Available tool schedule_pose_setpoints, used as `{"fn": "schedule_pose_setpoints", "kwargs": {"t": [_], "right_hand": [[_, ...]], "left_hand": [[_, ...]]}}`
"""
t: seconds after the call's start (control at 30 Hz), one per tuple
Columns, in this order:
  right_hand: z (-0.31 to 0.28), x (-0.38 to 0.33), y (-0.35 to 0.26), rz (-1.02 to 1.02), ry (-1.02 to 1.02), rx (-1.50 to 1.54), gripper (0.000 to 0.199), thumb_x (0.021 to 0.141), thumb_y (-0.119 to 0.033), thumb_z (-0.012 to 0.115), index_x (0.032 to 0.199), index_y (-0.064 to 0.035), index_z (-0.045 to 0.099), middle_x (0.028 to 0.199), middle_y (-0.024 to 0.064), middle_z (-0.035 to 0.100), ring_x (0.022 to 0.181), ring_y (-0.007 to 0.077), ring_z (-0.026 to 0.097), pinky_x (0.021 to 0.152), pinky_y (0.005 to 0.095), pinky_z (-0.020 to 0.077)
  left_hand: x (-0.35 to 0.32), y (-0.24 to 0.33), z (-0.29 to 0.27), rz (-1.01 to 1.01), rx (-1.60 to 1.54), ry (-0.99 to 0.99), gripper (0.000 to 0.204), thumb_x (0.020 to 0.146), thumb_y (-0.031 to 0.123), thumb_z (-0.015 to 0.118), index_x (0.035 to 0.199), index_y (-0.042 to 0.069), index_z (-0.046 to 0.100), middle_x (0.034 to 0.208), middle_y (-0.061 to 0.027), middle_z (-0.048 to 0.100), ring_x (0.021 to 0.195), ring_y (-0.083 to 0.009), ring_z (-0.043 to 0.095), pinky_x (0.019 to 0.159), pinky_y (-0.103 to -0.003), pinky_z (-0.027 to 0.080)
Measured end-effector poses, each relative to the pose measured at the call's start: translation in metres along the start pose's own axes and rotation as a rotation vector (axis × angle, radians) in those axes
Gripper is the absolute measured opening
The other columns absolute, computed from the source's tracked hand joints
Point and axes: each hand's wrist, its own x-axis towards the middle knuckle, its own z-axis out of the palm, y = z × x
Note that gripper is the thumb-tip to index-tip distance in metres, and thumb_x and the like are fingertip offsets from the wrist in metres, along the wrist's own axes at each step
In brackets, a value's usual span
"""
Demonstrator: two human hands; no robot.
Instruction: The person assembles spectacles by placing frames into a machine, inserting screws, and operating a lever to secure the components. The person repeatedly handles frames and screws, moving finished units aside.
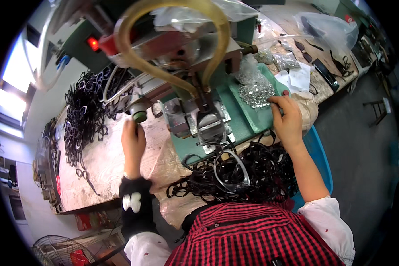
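My left hand (133, 141) is just below a green-tipped push button (139, 116) on the bench machine (210, 113). Its thumb and forefinger are slightly apart, with nothing between them. At the edge of a pile of small shiny metal parts (255, 93), my right hand (288, 117) has its fingers curled in a pinch; whatever they hold is too small to make out. The pile lies in a green tray (248, 117). An eyeglass frame (245, 176) hangs at the front of the machine's fixture, above a heap of dark eyeglass frames (270, 166) by my apron.
More dark frames (86, 106) are piled on the left of the worktable (106, 166). A yellowish hose (126, 48) loops in front of the machine. Plastic bags (328, 31) and papers (299, 77) lie at the back right. A blue bin (320, 155) stands beside my right arm.
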Motion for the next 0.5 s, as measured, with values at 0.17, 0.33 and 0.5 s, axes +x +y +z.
{"fn": "schedule_pose_setpoints", "kwargs": {"t": [0.17, 0.33, 0.5], "right_hand": [[0.010, 0.004, -0.012, 0.090, -0.141, -0.221, 0.014, 0.077, -0.016, 0.076, 0.086, -0.0067, 0.071, 0.086, 0.0106, 0.063, 0.092, 0.0336, 0.060, 0.081, 0.0449, 0.0490], [0.024, 0.000, -0.009, 0.084, -0.100, -0.232, 0.013, 0.074, -0.017, 0.078, 0.079, -0.0080, 0.071, 0.086, 0.0083, 0.062, 0.092, 0.0314, 0.060, 0.079, 0.0434, 0.0488], [0.022, -0.007, -0.006, 0.052, -0.055, -0.173, 0.009, 0.075, -0.012, 0.076, 0.080, -0.0072, 0.069, 0.084, 0.0080, 0.065, 0.087, 0.0315, 0.062, 0.077, 0.0429, 0.0495]], "left_hand": [[0.053, -0.098, 0.064, -0.059, 0.015, -0.094, 0.039, 0.098, 0.041, 0.058, 0.099, 0.004, 0.070, 0.091, -0.0199, 0.073, 0.081, -0.0364, 0.070, 0.072, -0.046, 0.052], [0.033, -0.050, 0.051, -0.132, 0.206, -0.280, 0.035, 0.095, 0.034, 0.057, 0.100, 0.002, 0.070, 0.090, -0.0264, 0.069, 0.088, -0.0459, 0.066, 0.075, -0.052, 0.051], [-0.014, 0.012, -0.010, -0.182, 0.054, -0.212, 0.025, 0.098, 0.026, 0.062, 0.106, 0.006, 0.073, 0.072, -0.0127, 0.066, 0.060, -0.0251, 0.061, 0.056, -0.035, 0.047]]}}
